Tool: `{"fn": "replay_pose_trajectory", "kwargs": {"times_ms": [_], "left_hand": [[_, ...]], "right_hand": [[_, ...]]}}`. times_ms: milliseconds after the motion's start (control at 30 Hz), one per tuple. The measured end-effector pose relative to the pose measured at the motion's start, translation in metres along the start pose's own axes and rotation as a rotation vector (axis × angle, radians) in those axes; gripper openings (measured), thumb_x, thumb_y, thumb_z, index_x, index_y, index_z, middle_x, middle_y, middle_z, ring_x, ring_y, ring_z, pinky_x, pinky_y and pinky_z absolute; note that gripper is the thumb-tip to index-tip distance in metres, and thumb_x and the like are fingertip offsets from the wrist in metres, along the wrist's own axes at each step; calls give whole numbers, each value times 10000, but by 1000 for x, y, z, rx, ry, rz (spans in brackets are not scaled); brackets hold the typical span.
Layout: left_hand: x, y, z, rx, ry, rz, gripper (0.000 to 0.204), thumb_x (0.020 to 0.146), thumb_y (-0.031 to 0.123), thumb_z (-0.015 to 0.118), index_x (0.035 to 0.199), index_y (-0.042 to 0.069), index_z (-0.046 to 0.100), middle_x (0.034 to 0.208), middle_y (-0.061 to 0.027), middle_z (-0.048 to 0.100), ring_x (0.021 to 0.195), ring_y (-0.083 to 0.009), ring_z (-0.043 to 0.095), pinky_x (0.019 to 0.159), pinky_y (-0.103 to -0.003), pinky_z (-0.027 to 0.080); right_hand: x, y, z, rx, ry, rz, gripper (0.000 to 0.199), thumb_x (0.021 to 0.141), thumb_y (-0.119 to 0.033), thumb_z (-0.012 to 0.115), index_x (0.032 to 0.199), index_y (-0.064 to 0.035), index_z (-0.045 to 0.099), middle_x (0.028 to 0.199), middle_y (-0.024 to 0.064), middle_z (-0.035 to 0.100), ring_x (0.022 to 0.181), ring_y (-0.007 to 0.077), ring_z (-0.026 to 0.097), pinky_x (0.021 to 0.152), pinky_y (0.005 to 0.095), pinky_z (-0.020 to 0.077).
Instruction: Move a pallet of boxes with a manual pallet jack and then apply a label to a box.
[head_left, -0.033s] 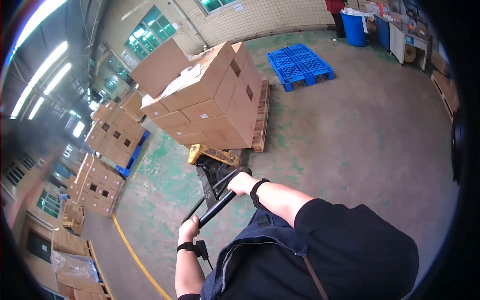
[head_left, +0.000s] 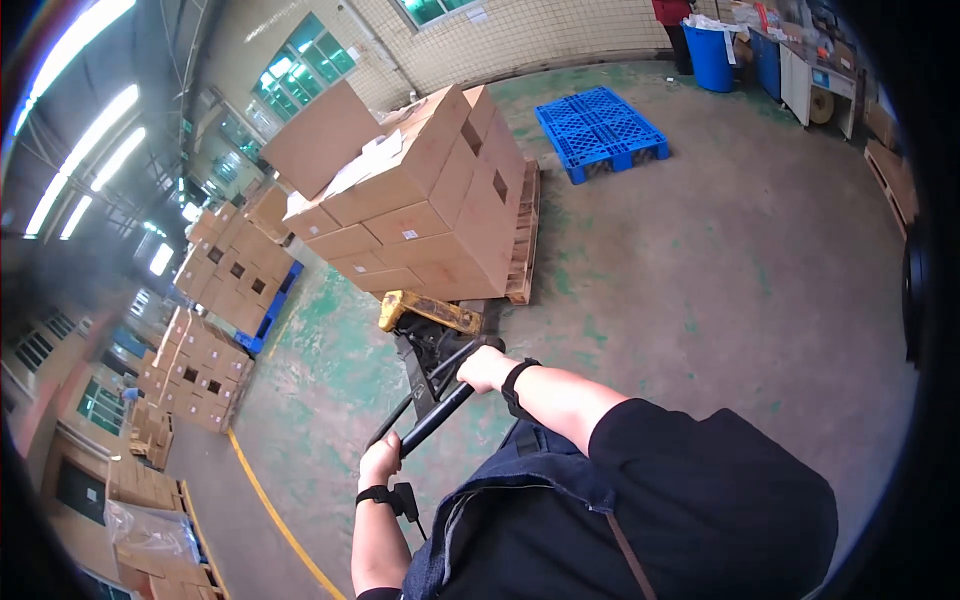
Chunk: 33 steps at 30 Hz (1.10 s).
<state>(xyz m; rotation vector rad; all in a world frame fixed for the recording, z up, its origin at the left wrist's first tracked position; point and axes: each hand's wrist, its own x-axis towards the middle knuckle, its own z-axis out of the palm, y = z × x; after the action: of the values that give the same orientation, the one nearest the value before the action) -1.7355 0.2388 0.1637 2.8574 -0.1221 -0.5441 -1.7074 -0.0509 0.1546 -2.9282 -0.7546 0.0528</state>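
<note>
My left hand (head_left: 380,460) grips the lower end of the black loop handle (head_left: 436,415) of a pallet jack. My right hand (head_left: 485,368), with a dark band on its wrist, grips the upper end of the same handle. The jack's yellow body (head_left: 430,310) sits under a wooden pallet (head_left: 522,240) just ahead of me. On that pallet stands a tall stack of brown cardboard boxes (head_left: 430,200), with a large loose sheet of cardboard leaning on top.
A blue plastic pallet (head_left: 600,130) lies on the green concrete floor beyond the stack. A blue bin (head_left: 710,55) and a workbench (head_left: 810,80) stand at the far right. More box stacks (head_left: 240,270) line the left side, beside a yellow floor line (head_left: 280,520).
</note>
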Motion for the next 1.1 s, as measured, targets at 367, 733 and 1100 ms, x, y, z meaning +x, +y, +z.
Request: {"fn": "replay_pose_trajectory", "kwargs": {"times_ms": [367,733,1100], "left_hand": [[-45,109,11,-63,30,-110,578,887,364,201,643,31,606,551,-83,597,560,-230,603,664,-356,478],[-109,152,5,-114,53,-161,578,870,412,237,608,27,579,490,-85,559,488,-214,585,567,-345,476],[-227,247,55,20,197,13,625,898,412,196,598,26,586,467,-78,554,484,-215,592,584,-341,486]], "right_hand": [[-69,70,-44,20,-87,-61,151,665,-139,586,809,-157,628,781,56,640,805,255,625,657,383,482],[-132,57,-71,93,31,-9,157,662,-149,611,800,-171,684,785,66,649,800,252,628,693,357,484],[-275,75,-97,80,1,-26,175,603,-124,663,766,-186,677,780,49,654,806,246,630,676,353,487]]}}
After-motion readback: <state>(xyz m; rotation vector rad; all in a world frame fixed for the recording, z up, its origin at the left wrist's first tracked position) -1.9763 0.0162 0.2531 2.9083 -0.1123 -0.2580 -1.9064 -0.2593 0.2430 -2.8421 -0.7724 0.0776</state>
